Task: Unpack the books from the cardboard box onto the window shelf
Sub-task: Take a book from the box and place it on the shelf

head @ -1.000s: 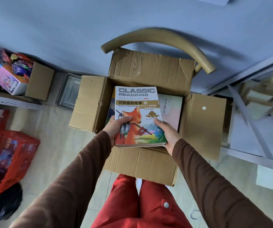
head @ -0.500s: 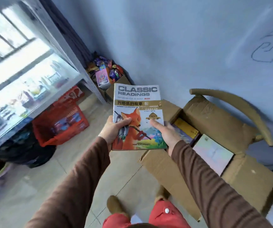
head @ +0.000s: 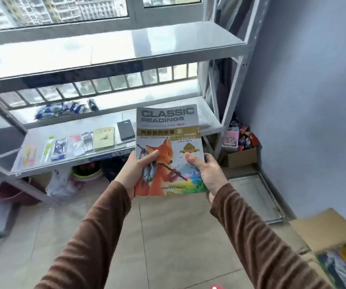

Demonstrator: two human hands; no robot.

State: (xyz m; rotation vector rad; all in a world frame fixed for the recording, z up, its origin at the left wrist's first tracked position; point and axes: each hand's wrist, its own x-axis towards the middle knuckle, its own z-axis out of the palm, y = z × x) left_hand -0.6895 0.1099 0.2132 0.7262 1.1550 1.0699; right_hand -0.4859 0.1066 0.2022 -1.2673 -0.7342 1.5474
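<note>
Below and to the right of the hands, the cardboard box [head: 326,230] is cut off by the picture's right and bottom edges, so only one flap and part of a book inside [head: 339,270] show. Both hands' fingers are hidden behind the fox book [head: 169,151]; only thumbs show on its cover. The small packets [head: 61,147] on the window shelf [head: 109,59], left of the hands, are too blurred to identify.
</note>
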